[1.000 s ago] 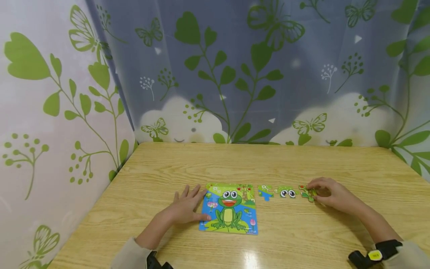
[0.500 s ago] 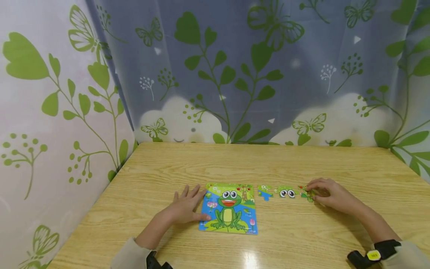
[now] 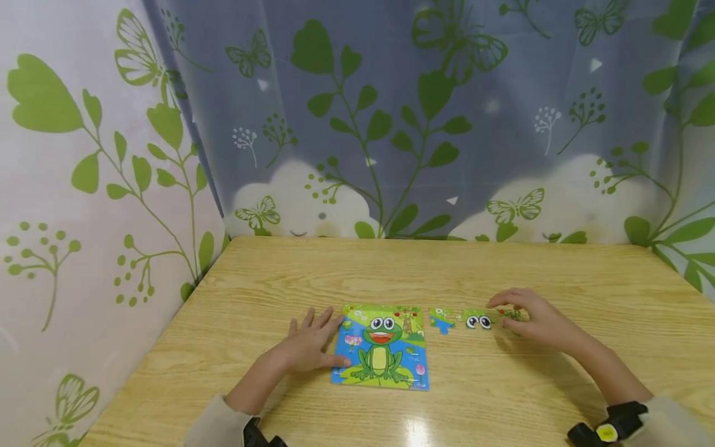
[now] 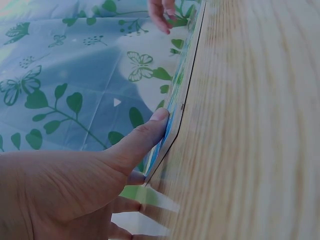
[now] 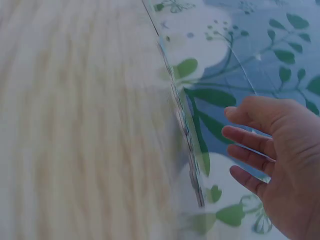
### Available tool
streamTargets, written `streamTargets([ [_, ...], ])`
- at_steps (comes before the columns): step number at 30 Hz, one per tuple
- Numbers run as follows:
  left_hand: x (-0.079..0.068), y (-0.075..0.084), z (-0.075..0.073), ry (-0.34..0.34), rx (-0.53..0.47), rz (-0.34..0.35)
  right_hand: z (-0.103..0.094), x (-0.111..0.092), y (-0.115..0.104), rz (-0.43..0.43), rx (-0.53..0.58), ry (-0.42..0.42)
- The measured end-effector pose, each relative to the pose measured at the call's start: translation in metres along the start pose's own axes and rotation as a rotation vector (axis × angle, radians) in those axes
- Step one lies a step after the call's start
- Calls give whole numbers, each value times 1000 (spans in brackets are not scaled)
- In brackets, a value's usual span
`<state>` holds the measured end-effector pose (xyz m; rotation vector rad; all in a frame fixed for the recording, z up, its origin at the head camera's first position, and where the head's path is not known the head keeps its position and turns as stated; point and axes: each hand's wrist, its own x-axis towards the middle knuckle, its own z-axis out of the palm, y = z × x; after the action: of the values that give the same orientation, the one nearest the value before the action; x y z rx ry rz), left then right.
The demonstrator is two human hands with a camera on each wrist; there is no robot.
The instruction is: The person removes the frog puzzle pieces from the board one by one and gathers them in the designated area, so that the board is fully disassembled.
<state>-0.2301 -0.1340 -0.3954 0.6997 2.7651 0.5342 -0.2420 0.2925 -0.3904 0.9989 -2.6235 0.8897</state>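
Frog jigsaw board (image 3: 380, 357) lies flat and face up near the middle of the wood-grain table (image 3: 424, 273), where I can see all four of its sides. Its left edge is taken up by the person's left hand (image 3: 307, 347), fingers spread wide, thumb tip resting on the picture and index fingertip at the upper corner. Along the near edge, plain wood grain runs toward the person; beyond the far edge, more of it reaches to the back of the table.

Movement to the right is tighter. A narrow gap parts the board from a blue-and-green puzzle piece (image 3: 442, 320), then comes a puzzle piece with two cartoon eyes (image 3: 477, 321), then a red-and-green puzzle piece (image 3: 507, 312), all in a row level with the board's upper part.

Over that last piece hangs the right hand (image 3: 539, 320), partly covering it, thumb and fingers apart and loosely bent, gripping nothing that I can see. Both wrists wear black straps (image 3: 625, 419) below beige sleeves (image 3: 678, 425). Leaf-and-butterfly fabric (image 3: 357, 124) closes off the back and the left side.
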Motion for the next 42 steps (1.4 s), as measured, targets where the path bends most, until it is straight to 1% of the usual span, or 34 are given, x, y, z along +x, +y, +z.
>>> streamTargets([
  [6, -1, -1, -1, 0, 3, 2, 15, 19, -23, 20, 50, -51],
  [11, -1, 0, -1, 2, 12, 8, 30, 37, -36, -16, 42, -78],
  [16, -1, -2, 0, 8, 6, 25, 44, 53, -50, -33, 78, -136],
  [22, 0, -4, 1, 8, 22, 30, 63, 73, -68, -71, 94, -178],
  [28, 0, -3, 1, 7, 28, 22, 82, 91, -88, -71, 91, -227],
  [31, 0, -2, 0, 5, 33, 17, 91, 99, -97, -77, 91, -249],
  [35, -1, -1, -1, 3, 37, 16, 104, 107, -105, -68, 61, -279],
  [38, -2, 1, -3, -2, 40, 17, 114, 110, -107, -55, 38, -293],
  [42, -3, 1, -3, -5, 40, 21, 123, 110, -108, -49, -1, -292],
])
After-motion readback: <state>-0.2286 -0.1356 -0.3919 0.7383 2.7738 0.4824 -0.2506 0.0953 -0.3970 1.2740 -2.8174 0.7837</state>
